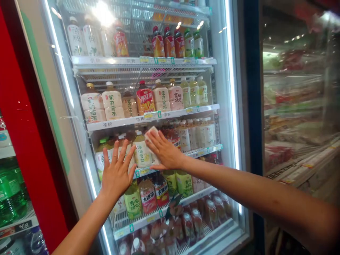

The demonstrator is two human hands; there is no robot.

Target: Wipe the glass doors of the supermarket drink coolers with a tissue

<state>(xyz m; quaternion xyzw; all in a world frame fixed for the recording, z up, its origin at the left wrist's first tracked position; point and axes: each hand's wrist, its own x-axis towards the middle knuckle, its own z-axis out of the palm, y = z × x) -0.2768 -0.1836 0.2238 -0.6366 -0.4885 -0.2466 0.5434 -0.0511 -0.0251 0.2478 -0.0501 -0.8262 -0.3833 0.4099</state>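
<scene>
My left hand [117, 171] lies flat and open on the glass door [225, 88] of a drinks fridge, fingers spread. My right hand [163, 150] presses a small white cloth [151, 134] against the same glass, a little higher and to the right, with the fingers stretched over the cloth. Behind the glass stand rows of bottled teas [143, 101] on several white wire shelves.
A red fridge frame [29, 141] with green bottles [10, 198] stands to the left. On the right, past a dark blue door post [253, 106], is an open chilled case with packaged food [297, 106]. Price labels run along the shelf edges.
</scene>
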